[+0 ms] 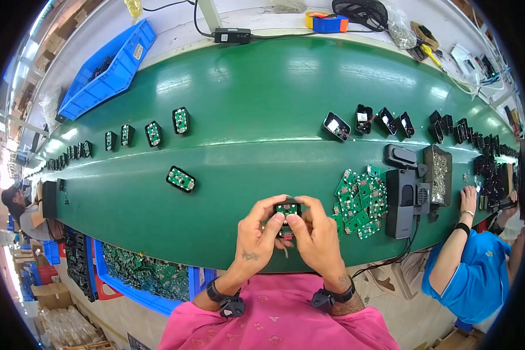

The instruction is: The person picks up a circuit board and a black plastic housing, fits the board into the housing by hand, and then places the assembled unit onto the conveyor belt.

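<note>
Over the front edge of the green table, my left hand (257, 236) and my right hand (315, 236) grip one small black plastic case (287, 207) between them. A green circuit board shows inside it, and both thumbs press down on that board. Fingers wrap the case's far side and hide much of it. Something small and red sits at the near end of the case, below my thumbs. A heap of loose green circuit boards (361, 201) lies right of my right hand. To the left, a black case with a board in it (181, 179) rests on the table.
Cases with boards (181, 121) line the far left; black cases without visible boards (336, 126) line the far right. A dark grey electric device (400, 204) and a metal-parts tray (438, 175) stand right. Blue bins (108, 70) flank the table. Co-workers sit at both ends.
</note>
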`<control>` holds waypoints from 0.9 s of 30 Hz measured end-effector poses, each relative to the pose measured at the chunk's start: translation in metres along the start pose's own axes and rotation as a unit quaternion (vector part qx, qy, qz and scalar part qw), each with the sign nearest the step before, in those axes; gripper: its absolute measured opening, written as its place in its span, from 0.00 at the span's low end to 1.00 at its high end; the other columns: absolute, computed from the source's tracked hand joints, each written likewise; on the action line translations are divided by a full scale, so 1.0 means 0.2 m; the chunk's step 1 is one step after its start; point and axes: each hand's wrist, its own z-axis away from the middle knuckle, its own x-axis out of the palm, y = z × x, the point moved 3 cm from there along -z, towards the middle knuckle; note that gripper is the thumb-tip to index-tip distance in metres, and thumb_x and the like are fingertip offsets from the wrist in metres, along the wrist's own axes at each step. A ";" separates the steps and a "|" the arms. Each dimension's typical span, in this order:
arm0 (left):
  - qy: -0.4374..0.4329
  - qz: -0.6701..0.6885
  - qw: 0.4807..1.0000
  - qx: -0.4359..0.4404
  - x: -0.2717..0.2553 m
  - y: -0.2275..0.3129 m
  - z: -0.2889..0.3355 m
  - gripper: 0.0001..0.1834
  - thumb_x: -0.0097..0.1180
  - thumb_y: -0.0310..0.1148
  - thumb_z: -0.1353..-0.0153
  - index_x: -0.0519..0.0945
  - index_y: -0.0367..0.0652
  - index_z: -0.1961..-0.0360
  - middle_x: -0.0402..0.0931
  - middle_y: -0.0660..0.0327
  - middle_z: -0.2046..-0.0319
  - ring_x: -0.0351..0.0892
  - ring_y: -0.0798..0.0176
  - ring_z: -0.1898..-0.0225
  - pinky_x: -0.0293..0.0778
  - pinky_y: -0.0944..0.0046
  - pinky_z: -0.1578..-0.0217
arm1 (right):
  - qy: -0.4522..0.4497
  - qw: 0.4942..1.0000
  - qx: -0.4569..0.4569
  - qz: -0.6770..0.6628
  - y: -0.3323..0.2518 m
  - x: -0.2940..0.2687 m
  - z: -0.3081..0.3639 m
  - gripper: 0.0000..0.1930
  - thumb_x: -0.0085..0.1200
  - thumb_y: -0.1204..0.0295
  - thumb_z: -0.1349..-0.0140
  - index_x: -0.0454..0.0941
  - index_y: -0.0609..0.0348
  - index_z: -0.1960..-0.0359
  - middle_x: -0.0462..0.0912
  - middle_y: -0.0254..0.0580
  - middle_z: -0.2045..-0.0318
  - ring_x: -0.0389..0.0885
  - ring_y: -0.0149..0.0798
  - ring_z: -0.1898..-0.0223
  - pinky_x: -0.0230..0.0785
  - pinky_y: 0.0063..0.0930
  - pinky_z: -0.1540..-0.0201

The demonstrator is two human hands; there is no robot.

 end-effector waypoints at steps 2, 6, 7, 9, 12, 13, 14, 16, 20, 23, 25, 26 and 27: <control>0.025 0.027 0.999 0.014 0.00 0.00 -0.01 0.19 0.48 0.29 0.28 0.70 0.37 0.39 0.81 0.53 0.56 0.84 0.67 0.71 0.81 0.71 0.75 | 0.003 0.996 -0.012 -0.086 -0.01 0.02 -0.01 0.21 0.51 0.68 0.29 0.68 0.62 0.38 0.82 0.56 0.68 0.84 0.45 0.74 0.75 0.37 0.70; 0.011 -0.020 0.999 0.032 -0.03 0.00 -0.02 0.17 0.48 0.28 0.28 0.71 0.36 0.40 0.81 0.53 0.58 0.84 0.67 0.73 0.81 0.70 0.76 | 0.033 0.992 -0.036 -0.117 -0.07 0.08 -0.02 0.18 0.48 0.71 0.29 0.69 0.61 0.39 0.83 0.55 0.66 0.85 0.47 0.73 0.75 0.38 0.70; 0.020 -0.026 0.999 0.037 -0.02 0.00 -0.01 0.16 0.47 0.28 0.28 0.71 0.36 0.42 0.81 0.53 0.59 0.84 0.67 0.73 0.81 0.70 0.77 | 0.039 0.993 -0.054 -0.099 -0.07 0.08 -0.02 0.18 0.47 0.72 0.29 0.69 0.61 0.39 0.83 0.54 0.66 0.85 0.47 0.72 0.75 0.39 0.69; 0.026 -0.033 0.998 0.045 -0.02 0.01 -0.02 0.15 0.47 0.27 0.29 0.72 0.36 0.43 0.82 0.53 0.59 0.84 0.67 0.73 0.81 0.70 0.77 | 0.048 0.993 -0.072 -0.080 -0.06 0.09 -0.03 0.18 0.47 0.73 0.29 0.69 0.60 0.39 0.83 0.54 0.66 0.85 0.48 0.71 0.76 0.39 0.69; 0.047 -0.117 0.983 0.130 -0.01 0.02 -0.04 0.14 0.48 0.27 0.29 0.73 0.36 0.45 0.82 0.52 0.61 0.84 0.67 0.72 0.80 0.69 0.78 | 0.069 0.992 -0.090 -0.058 -0.03 0.11 -0.05 0.19 0.47 0.74 0.29 0.69 0.57 0.38 0.83 0.54 0.65 0.86 0.50 0.69 0.76 0.40 0.68; 0.046 -0.128 0.982 0.130 -0.01 0.02 -0.05 0.13 0.48 0.27 0.29 0.73 0.36 0.46 0.81 0.53 0.62 0.83 0.67 0.73 0.80 0.70 0.78 | 0.090 0.988 -0.097 -0.077 -0.02 0.12 -0.06 0.19 0.47 0.73 0.29 0.69 0.59 0.38 0.82 0.52 0.68 0.83 0.46 0.72 0.74 0.37 0.69; 0.045 -0.137 0.981 0.130 -0.01 0.03 -0.07 0.13 0.47 0.28 0.29 0.73 0.36 0.47 0.81 0.53 0.62 0.83 0.68 0.73 0.80 0.70 0.78 | 0.111 0.984 -0.104 -0.094 -0.02 0.12 -0.06 0.19 0.48 0.71 0.29 0.70 0.61 0.38 0.82 0.50 0.71 0.81 0.42 0.75 0.72 0.34 0.70; 0.049 -0.167 0.970 0.171 -0.05 0.01 -0.17 0.13 0.47 0.29 0.29 0.74 0.36 0.47 0.80 0.54 0.63 0.82 0.68 0.73 0.80 0.69 0.78 | 0.098 0.991 -0.070 -0.055 -0.02 0.11 -0.11 0.20 0.49 0.71 0.29 0.70 0.63 0.38 0.81 0.48 0.72 0.80 0.41 0.76 0.71 0.34 0.71; 0.130 -0.075 0.983 0.102 -0.21 0.07 -0.58 0.12 0.45 0.30 0.29 0.74 0.39 0.48 0.79 0.55 0.64 0.81 0.68 0.75 0.79 0.67 0.80 | 0.143 0.987 -0.061 0.028 0.03 0.02 -0.12 0.22 0.55 0.70 0.32 0.71 0.69 0.40 0.79 0.43 0.74 0.76 0.37 0.78 0.69 0.32 0.73; 0.180 -0.189 0.960 0.102 -0.41 0.14 -0.90 0.13 0.46 0.31 0.29 0.74 0.42 0.47 0.78 0.48 0.54 0.85 0.60 0.74 0.78 0.63 0.82 | 0.177 0.979 -0.085 0.060 0.03 -0.09 -0.08 0.18 0.59 0.71 0.35 0.76 0.68 0.46 0.80 0.43 0.73 0.75 0.36 0.79 0.68 0.29 0.73; 0.189 -0.260 0.945 0.062 -0.46 0.13 -1.01 0.14 0.47 0.33 0.29 0.73 0.42 0.46 0.77 0.45 0.51 0.86 0.54 0.68 0.79 0.58 0.76 | 0.207 0.967 -0.076 0.126 0.07 -0.17 -0.07 0.13 0.60 0.73 0.38 0.80 0.66 0.53 0.79 0.43 0.72 0.75 0.36 0.77 0.68 0.29 0.73; 0.198 -0.332 0.922 0.018 -0.49 0.11 -1.04 0.15 0.48 0.35 0.29 0.73 0.42 0.45 0.76 0.43 0.48 0.87 0.49 0.62 0.81 0.53 0.70 | 0.238 0.957 -0.090 0.137 0.10 -0.22 -0.06 0.11 0.61 0.75 0.39 0.81 0.65 0.56 0.78 0.43 0.73 0.76 0.37 0.76 0.69 0.30 0.73; 0.196 -0.333 0.922 0.017 -0.54 0.07 -1.06 0.15 0.48 0.35 0.29 0.73 0.42 0.45 0.76 0.43 0.48 0.87 0.49 0.62 0.81 0.53 0.70 | 0.239 0.957 -0.088 0.137 0.14 -0.26 -0.05 0.11 0.61 0.75 0.39 0.81 0.65 0.56 0.78 0.43 0.73 0.76 0.37 0.76 0.69 0.30 0.73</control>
